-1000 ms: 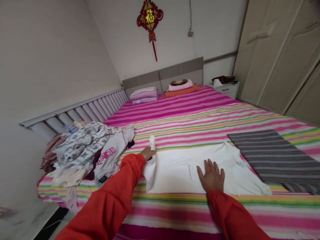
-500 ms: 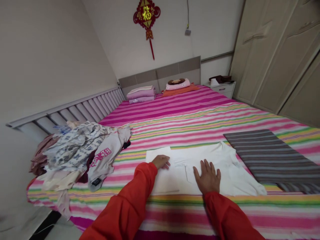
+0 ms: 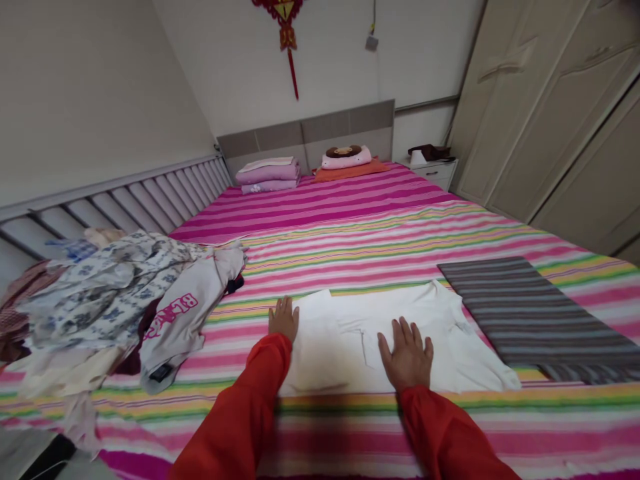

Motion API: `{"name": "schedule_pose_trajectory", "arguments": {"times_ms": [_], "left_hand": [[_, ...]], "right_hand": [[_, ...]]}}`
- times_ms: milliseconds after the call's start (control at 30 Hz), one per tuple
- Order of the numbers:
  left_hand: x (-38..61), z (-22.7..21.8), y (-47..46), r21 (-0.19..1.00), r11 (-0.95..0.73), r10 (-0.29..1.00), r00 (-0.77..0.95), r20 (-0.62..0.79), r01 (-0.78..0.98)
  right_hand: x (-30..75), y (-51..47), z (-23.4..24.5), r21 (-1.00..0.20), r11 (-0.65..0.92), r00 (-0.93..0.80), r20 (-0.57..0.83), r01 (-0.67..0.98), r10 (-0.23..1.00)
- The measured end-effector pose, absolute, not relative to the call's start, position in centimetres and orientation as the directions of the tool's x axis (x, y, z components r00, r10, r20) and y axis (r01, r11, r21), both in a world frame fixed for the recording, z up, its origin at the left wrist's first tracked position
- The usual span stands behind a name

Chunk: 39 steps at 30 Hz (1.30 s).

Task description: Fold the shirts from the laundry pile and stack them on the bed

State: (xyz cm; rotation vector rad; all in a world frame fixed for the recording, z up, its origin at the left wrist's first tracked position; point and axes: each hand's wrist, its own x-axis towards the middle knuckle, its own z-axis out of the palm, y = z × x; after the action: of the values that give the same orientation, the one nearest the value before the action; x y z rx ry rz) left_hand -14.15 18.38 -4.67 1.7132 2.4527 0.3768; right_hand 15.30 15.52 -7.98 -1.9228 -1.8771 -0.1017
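A white T-shirt [image 3: 336, 341] lies flat near the front edge of the bed, its left part folded over onto the body and a sleeve spreading out to the right. The left hand [image 3: 283, 319] lies palm down on the shirt's folded left edge, fingers straight and close together, gripping nothing. The right hand [image 3: 406, 351] presses flat on the middle of the shirt near its front hem, fingers spread wide, also holding nothing. The shirt spans the gap between both hands and runs on past the right one.

Just right of the shirt lies a grey striped cloth [image 3: 530, 313], folded flat. To the left, well apart, sits a pile of clothes [image 3: 107, 293] with a pink-lettered white top [image 3: 176, 319] draped over it. All rest on the striped bedsheet [image 3: 400, 230]. Folded pink blankets [image 3: 267, 176] and a pillow [image 3: 346, 157] sit by the headboard.
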Motion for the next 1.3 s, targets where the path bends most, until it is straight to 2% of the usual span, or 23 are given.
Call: {"name": "schedule_pose_trajectory", "arguments": {"times_ms": [133,400,633,767,833,933,1000,1067,1200,1267,1300], "left_hand": [[-13.2,-4.6,20.2,0.246,0.297,0.951,-0.309,0.009,0.923],[-4.6,-4.8,21.4,0.284,0.094,0.994,-0.105,0.022,0.954],[0.3,-6.1,14.8,0.421,-0.169,0.984,0.127,0.127,0.891],[-1.9,-5.7,11.6,0.484,-0.260,0.964,0.192,0.186,0.835],[-4.7,-5.3,10.8,0.435,-0.170,0.974,0.083,0.212,0.885],[-8.8,-5.9,9.5,0.274,0.023,0.979,-0.078,0.189,0.961],[-10.1,-7.3,8.2,0.166,-0.025,0.994,0.006,0.111,0.986],[-10.1,-8.9,6.8,0.115,-0.200,0.980,0.199,0.021,0.973],[-8.5,-9.2,6.9,0.175,-0.513,0.848,0.528,-0.048,0.840],[-8.2,-7.6,9.0,0.226,-0.480,0.870,0.492,0.001,0.848],[-8.2,-6.5,10.4,0.252,-0.390,0.919,0.393,0.043,0.886]], "right_hand": [[15.3,15.5,-8.0,-0.268,0.021,0.080,0.361,0.963,0.929],[15.3,15.5,-7.9,-0.255,0.024,0.074,0.365,0.967,0.928],[15.3,15.5,-7.8,-0.274,0.027,0.076,0.355,0.961,0.932],[15.4,15.4,-7.6,-0.297,0.026,0.078,0.332,0.954,0.940],[15.4,15.4,-7.5,-0.301,0.028,0.074,0.324,0.953,0.943],[15.4,15.3,-7.4,-0.308,0.027,0.079,0.326,0.951,0.942],[15.3,15.3,-7.4,-0.309,0.029,0.079,0.333,0.951,0.940],[15.3,15.3,-7.4,-0.304,0.029,0.078,0.334,0.952,0.939],[15.2,15.4,-7.4,-0.293,0.018,0.083,0.326,0.956,0.942],[15.2,15.4,-7.5,-0.289,0.022,0.079,0.333,0.957,0.939],[15.3,15.4,-7.5,-0.287,0.025,0.077,0.339,0.958,0.938]]}}
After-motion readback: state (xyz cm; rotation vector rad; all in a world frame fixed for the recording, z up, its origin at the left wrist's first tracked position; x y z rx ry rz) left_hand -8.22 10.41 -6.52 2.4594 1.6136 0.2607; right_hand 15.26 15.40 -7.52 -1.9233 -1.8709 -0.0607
